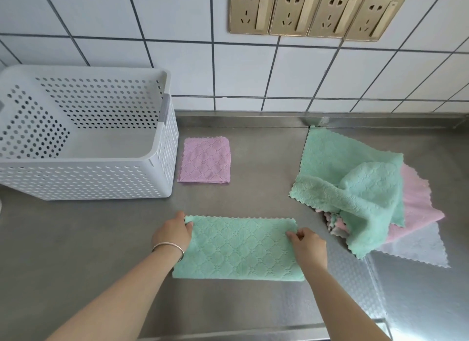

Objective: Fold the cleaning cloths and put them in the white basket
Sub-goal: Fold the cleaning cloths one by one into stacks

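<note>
A green cloth (pixel 238 248), folded once into a long rectangle, lies flat on the steel counter in front of me. My left hand (pixel 172 232) pinches its far left corner. My right hand (pixel 307 244) pinches its far right corner. A pink cloth (pixel 205 160), folded into a small square, lies beside the white basket (pixel 83 178). The perforated basket stands at the left with nothing visible inside. A loose pile of unfolded cloths (pixel 360 191) lies at the right, green ones on top of pink and white ones.
The steel counter (pixel 253 193) runs back to a white tiled wall (pixel 228 71) with a row of gold sockets (pixel 317 13). A silver bangle (pixel 168 248) is on my left wrist. The counter's front edge (pixel 253 331) is near the bottom.
</note>
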Demonstrator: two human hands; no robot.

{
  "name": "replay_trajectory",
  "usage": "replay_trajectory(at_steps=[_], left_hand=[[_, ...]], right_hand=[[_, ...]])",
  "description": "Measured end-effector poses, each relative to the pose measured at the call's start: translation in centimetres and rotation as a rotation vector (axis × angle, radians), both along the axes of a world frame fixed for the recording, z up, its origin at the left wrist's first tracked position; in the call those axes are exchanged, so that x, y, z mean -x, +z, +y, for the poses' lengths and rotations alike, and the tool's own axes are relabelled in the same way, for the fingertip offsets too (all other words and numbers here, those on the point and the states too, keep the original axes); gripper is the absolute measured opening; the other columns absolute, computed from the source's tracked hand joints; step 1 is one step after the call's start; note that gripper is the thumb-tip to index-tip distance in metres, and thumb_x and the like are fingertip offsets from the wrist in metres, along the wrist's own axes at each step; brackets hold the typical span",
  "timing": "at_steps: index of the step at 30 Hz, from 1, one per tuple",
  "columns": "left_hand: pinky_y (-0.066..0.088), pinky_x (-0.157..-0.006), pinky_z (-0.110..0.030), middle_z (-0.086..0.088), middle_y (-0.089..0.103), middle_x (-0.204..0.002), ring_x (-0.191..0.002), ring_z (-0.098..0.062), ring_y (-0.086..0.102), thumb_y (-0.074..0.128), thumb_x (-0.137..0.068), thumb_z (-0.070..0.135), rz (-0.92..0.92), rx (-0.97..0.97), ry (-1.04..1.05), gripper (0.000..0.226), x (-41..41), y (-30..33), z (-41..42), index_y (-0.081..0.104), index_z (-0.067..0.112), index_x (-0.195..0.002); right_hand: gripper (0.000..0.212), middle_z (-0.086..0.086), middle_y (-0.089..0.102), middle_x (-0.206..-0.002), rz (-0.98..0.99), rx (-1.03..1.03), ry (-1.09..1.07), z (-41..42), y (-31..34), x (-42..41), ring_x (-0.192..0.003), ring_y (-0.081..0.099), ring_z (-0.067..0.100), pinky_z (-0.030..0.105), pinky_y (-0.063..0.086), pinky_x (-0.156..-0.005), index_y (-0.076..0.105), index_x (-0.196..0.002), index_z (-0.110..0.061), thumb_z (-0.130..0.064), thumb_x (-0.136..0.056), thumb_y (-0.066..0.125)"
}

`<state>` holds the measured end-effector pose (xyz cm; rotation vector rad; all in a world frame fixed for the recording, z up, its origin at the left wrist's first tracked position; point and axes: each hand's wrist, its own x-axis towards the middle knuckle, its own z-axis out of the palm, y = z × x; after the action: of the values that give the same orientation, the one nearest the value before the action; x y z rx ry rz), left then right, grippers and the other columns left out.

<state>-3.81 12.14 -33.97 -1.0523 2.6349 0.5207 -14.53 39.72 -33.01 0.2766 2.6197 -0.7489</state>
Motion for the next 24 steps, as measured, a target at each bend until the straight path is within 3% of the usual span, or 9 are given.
replay_trajectory(at_steps=[2,5,7,9,11,14,18,21,24], left_hand=[[0.041,-0.064,-0.032,-0.014,0.066,-0.098,-0.089,-0.034,0.062,0.044,-0.091,0.031,-0.017,0.017,0.05,0.023,0.0,0.3,0.2,0.048,0.011,-0.099],[0.044,-0.066,-0.038,-0.016,0.059,-0.096,-0.089,-0.036,0.058,0.06,-0.077,0.016,0.186,0.114,0.092,0.021,-0.4,0.7,1.2,0.052,0.009,-0.095],[0.049,-0.072,-0.04,-0.011,0.06,-0.099,-0.09,-0.033,0.057,0.064,-0.067,0.02,0.302,0.206,-0.088,0.035,-0.6,0.5,2.6,0.055,0.015,-0.1],[0.048,-0.087,-0.043,-0.002,0.062,-0.114,-0.103,-0.026,0.057,0.05,-0.07,0.036,0.309,0.2,-0.374,0.044,-0.5,0.3,4.6,0.05,0.025,-0.113],[0.032,-0.102,-0.049,0.007,0.056,-0.131,-0.121,-0.021,0.046,0.039,-0.078,0.049,0.214,0.173,-0.646,0.052,-0.2,-0.1,6.6,0.045,0.031,-0.126],[0.008,-0.105,-0.054,0.01,0.035,-0.146,-0.135,-0.023,0.028,0.019,-0.089,0.061,0.043,0.19,-0.875,0.057,0.0,-1.4,8.4,0.036,0.033,-0.136],[0.003,-0.107,-0.059,0.002,-0.005,-0.158,-0.142,-0.028,0.004,0.006,-0.085,0.068,-0.11,0.147,-0.92,0.068,-0.2,-2.2,9.1,0.018,0.034,-0.143],[-0.02,-0.107,-0.056,0.003,-0.038,-0.147,-0.131,-0.02,-0.041,0.003,-0.079,0.072,-0.061,0.121,-0.909,0.07,0.2,-2.1,8.9,-0.016,0.042,-0.139],[-0.016,-0.112,-0.056,0.003,-0.035,-0.147,-0.135,-0.021,-0.038,0.022,-0.085,0.063,-0.135,0.035,-0.864,0.075,0.8,-0.2,9.9,-0.016,0.035,-0.143]], right_hand=[[0.021,0.002,0.062,-0.078,0.007,0.045,-0.033,0.2,0.3,-0.1,-0.076,0.057,0.022,0.029,0.042,-0.063,0.058,-0.085,-0.015,-0.035,-0.089,0.057],[0.02,-0.001,0.061,-0.085,0.04,0.15,-0.097,0.9,0.7,-1.0,-0.09,0.059,0.022,0.033,0.048,-0.077,0.057,-0.097,-0.016,-0.035,-0.09,0.057],[0.029,-0.001,0.063,-0.092,0.049,0.173,-0.108,1.4,0.9,-2.0,-0.092,0.059,0.021,0.034,0.048,-0.081,0.054,-0.11,-0.014,-0.032,-0.089,0.059],[0.038,0.002,0.062,-0.106,0.034,0.145,-0.087,1.6,0.8,-3.2,-0.095,0.057,0.02,0.034,0.048,-0.082,0.049,-0.12,-0.012,-0.03,-0.088,0.06],[0.043,0.003,0.057,-0.117,-0.001,0.098,-0.059,1.5,0.8,-4.4,-0.097,0.054,0.018,0.034,0.047,-0.083,0.046,-0.124,-0.013,-0.031,-0.087,0.059],[0.048,0.001,0.052,-0.122,-0.037,-0.043,0.004,0.9,0.7,-5.9,-0.108,0.051,0.019,0.033,0.044,-0.089,0.043,-0.127,-0.015,-0.035,-0.085,0.057],[0.041,-0.001,0.056,-0.113,-0.12,-0.177,0.041,0.8,1.2,-6.6,-0.106,0.049,0.018,0.032,0.042,-0.086,0.045,-0.12,-0.017,-0.034,-0.083,0.051],[0.025,-0.003,0.058,-0.091,-0.21,-0.169,0.056,1.1,1.5,-6.5,-0.091,0.055,0.018,0.029,0.044,-0.076,0.051,-0.105,-0.02,-0.036,-0.085,0.048],[0.016,-0.005,0.05,-0.083,-0.143,-0.162,0.108,1.3,1.7,-6.8,-0.082,0.052,0.016,0.026,0.042,-0.068,0.051,-0.095,-0.02,-0.033,-0.087,0.047]])
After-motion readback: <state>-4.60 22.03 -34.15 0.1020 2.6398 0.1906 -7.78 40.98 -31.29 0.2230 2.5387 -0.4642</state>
